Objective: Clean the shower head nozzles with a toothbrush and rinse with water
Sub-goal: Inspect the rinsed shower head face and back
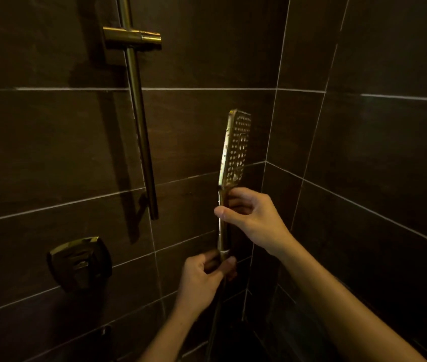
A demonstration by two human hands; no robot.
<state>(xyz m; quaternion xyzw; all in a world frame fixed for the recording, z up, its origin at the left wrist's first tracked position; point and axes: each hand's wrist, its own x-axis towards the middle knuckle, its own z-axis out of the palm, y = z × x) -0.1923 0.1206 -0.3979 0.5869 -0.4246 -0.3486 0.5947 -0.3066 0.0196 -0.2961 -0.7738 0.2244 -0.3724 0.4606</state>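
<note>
A metallic, gold-toned hand shower head (236,148) stands upright in the middle of the view, its rectangular nozzle face turned to the right and toward me. My right hand (253,218) grips the upper part of its handle just below the head, thumb across the front. My left hand (204,276) grips the bottom end of the handle where the hose (215,322) joins it. The hose drops down into the dark. No toothbrush is in view.
A vertical slide rail (139,121) with an empty holder bracket (132,37) runs down the dark tiled wall at left. A square mixer valve handle (79,262) sits at lower left. The wall corner lies just behind the shower head.
</note>
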